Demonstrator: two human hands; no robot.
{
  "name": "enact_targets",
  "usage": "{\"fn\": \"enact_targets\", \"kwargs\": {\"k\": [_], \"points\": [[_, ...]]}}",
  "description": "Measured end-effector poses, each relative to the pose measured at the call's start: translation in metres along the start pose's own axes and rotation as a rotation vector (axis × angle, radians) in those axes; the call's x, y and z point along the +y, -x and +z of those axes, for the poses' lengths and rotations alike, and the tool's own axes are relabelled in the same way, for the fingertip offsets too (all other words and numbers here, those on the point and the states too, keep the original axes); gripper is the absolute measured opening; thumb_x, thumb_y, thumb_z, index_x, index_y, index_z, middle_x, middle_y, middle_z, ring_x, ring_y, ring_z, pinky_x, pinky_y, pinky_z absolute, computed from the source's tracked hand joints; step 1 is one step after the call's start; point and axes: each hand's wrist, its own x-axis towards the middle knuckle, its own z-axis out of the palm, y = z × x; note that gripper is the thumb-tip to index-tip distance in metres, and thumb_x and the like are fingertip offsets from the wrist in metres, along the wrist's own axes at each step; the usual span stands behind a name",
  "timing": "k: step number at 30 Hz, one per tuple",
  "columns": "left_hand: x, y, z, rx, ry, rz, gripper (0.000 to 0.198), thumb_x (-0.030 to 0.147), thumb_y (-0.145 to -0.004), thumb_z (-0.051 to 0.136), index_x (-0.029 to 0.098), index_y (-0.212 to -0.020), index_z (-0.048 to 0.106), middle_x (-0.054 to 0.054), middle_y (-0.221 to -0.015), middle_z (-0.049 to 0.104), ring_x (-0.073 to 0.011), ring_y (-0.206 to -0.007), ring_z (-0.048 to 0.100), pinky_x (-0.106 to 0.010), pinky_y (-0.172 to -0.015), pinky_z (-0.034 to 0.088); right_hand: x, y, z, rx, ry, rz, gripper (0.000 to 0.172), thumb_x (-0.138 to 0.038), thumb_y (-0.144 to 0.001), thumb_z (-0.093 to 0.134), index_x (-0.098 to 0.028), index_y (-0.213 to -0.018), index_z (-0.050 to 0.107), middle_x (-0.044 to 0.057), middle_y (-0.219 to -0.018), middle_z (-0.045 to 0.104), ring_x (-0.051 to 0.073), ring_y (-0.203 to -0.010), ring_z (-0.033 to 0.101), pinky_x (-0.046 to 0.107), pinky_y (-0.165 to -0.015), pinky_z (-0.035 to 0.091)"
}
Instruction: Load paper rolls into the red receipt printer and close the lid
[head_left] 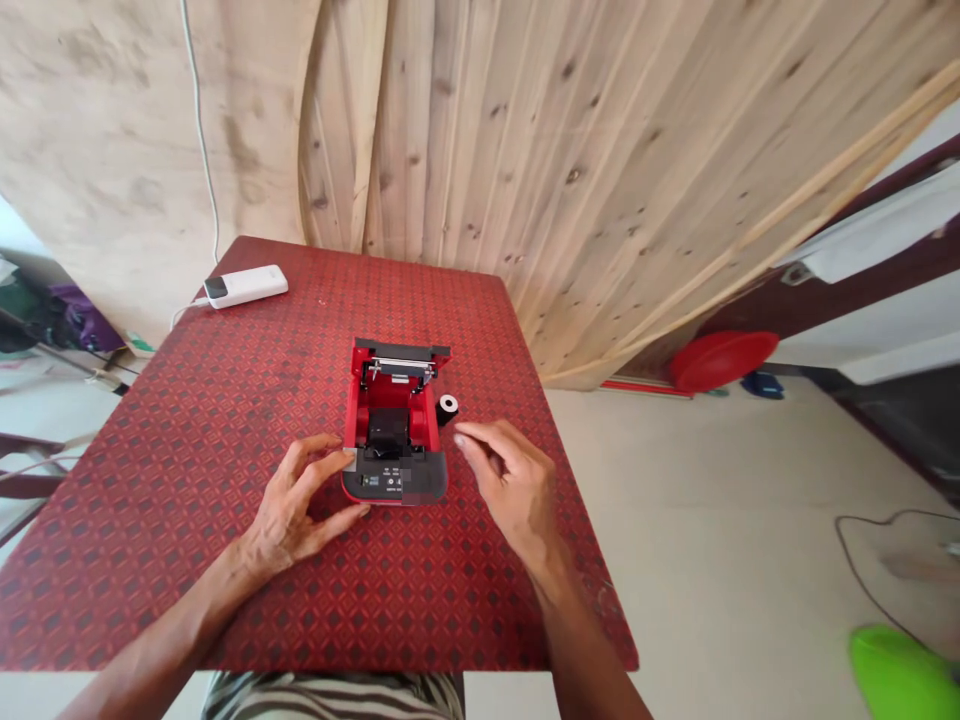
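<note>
A small red and black printer sits on the table with its lid raised at the back. Inside its red bay lies a dark block or roll. My left hand grips the printer's front left corner, fingers on the side and top edge, thumb at the front. Just right of the printer stands a small roll with a white ring-shaped end and a dark side. My right hand hovers close to that roll, thumb and index fingertips pinched together. Whether anything tiny is between them cannot be made out.
The table has a red patterned cover. A white power bank with a cable lies at its far left corner. Wooden boards rise behind the table. On the floor to the right are a red basin and a green object.
</note>
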Motion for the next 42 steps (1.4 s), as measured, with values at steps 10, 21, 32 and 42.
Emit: {"fn": "enact_targets", "kwargs": {"k": [10,21,32,42], "points": [[-0.002,0.003,0.000,-0.068,-0.071,0.010,0.080,0.042,-0.091,0.076,0.026,-0.158,0.037,-0.017,-0.141,0.053,-0.0273,-0.129,0.060,-0.043,-0.104,0.062,-0.066,-0.088,0.052,-0.819,0.561,-0.161,0.025,-0.005,-0.100,0.052,-0.013,-0.109,0.073,0.014,-0.113,0.077,0.026,-0.110,0.072,0.033,-0.091,0.056],[-0.003,0.001,0.003,-0.077,-0.067,0.006,0.075,0.039,-0.091,0.076,0.027,-0.156,0.040,-0.017,-0.141,0.053,-0.0272,-0.125,0.062,-0.042,-0.097,0.064,-0.075,-0.077,0.030,-0.680,0.533,-0.153,0.019,-0.011,-0.099,0.053,-0.017,-0.108,0.069,0.010,-0.109,0.075,0.023,-0.098,0.073,0.031,-0.075,0.055],[-0.001,-0.006,0.007,-0.055,-0.076,0.020,0.089,0.035,-0.083,0.085,0.027,-0.158,0.038,-0.018,-0.147,0.049,-0.0305,-0.131,0.057,-0.046,-0.100,0.062,-0.004,0.014,-0.041,-0.228,-0.283,0.444,0.021,-0.027,-0.087,0.071,-0.025,-0.107,0.066,0.001,-0.093,0.073,0.018,-0.079,0.068,0.029,-0.068,0.055],[-0.002,-0.009,0.006,-0.046,-0.100,0.048,0.092,0.035,-0.079,0.088,0.025,-0.157,0.040,-0.018,-0.146,0.050,-0.0321,-0.129,0.059,-0.047,-0.101,0.060,0.023,0.036,-0.015,-0.495,-0.371,0.466,0.045,-0.022,-0.086,0.071,-0.022,-0.130,0.063,-0.001,-0.091,0.073,0.015,-0.072,0.065,0.030,-0.069,0.053]]}}
